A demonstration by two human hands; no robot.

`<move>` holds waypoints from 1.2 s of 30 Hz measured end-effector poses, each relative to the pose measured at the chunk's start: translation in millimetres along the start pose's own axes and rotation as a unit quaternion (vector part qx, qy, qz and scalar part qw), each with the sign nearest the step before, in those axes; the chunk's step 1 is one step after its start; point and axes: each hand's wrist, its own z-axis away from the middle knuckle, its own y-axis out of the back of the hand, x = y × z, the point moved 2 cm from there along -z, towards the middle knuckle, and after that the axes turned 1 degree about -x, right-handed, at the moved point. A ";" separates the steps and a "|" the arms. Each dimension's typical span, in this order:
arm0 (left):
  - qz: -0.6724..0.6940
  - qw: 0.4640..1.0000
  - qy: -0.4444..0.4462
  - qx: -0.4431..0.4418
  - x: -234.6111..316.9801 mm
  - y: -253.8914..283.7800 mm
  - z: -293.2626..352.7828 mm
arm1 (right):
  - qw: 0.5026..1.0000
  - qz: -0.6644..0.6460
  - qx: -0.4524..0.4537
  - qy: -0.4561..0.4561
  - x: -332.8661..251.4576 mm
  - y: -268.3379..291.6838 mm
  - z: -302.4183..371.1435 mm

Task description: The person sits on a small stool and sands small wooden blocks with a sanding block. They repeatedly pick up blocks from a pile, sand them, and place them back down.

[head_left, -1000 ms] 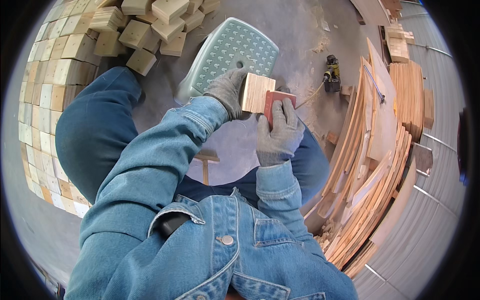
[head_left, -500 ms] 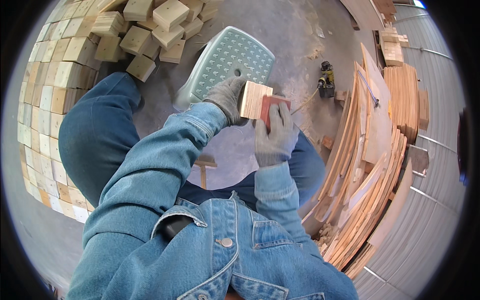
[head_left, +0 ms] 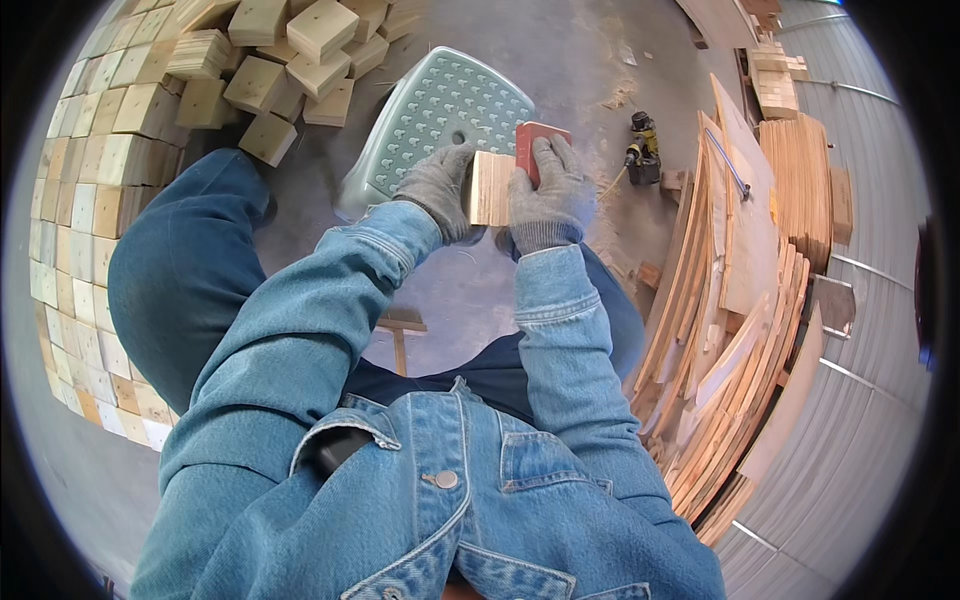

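Note:
My left hand (head_left: 437, 190), in a grey knit glove, is closed around the left side of a square plywood block (head_left: 491, 188) with its layered edge showing. My right hand (head_left: 552, 192), gloved the same way, grips a red-brown sanding block (head_left: 546, 131). That sanding block rests against the right side of the plywood block, partly covered by my right fingers. Both hands are above the gap between my knees, at the near edge of a pale green plastic stool (head_left: 440, 110) with a dotted top and a hole in it.
Stacked wooden blocks (head_left: 85, 230) form a wall at the left, with loose blocks (head_left: 268, 138) heaped beyond my left knee. On the floor to the right lies a yellow-black power drill (head_left: 643, 150). Plywood strips and sheets (head_left: 745, 400) lean farther right. Below my hands is a small wooden T-shaped piece (head_left: 400, 326).
My right hand has pushed the sanding block away from me along the plywood block's right side. The plywood block has shifted slightly left in my left hand.

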 end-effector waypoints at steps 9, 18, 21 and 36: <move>-0.004 1.000 0.018 -0.017 12.8 13.4 6.2 | 0.995 -0.057 0.036 0.076 -14.1 31.7 111.4; -0.008 1.000 -0.003 -0.003 -12.5 -6.2 2.4 | 0.997 -0.051 0.029 0.059 -7.5 2.8 9.2; -0.030 1.000 0.008 -0.005 -6.4 -1.7 1.7 | 0.999 -0.044 -0.001 0.014 -2.3 -13.8 -29.1; -0.001 1.000 0.002 -0.024 -1.3 9.4 4.2 | 0.992 -0.069 0.020 0.106 -33.8 32.9 99.5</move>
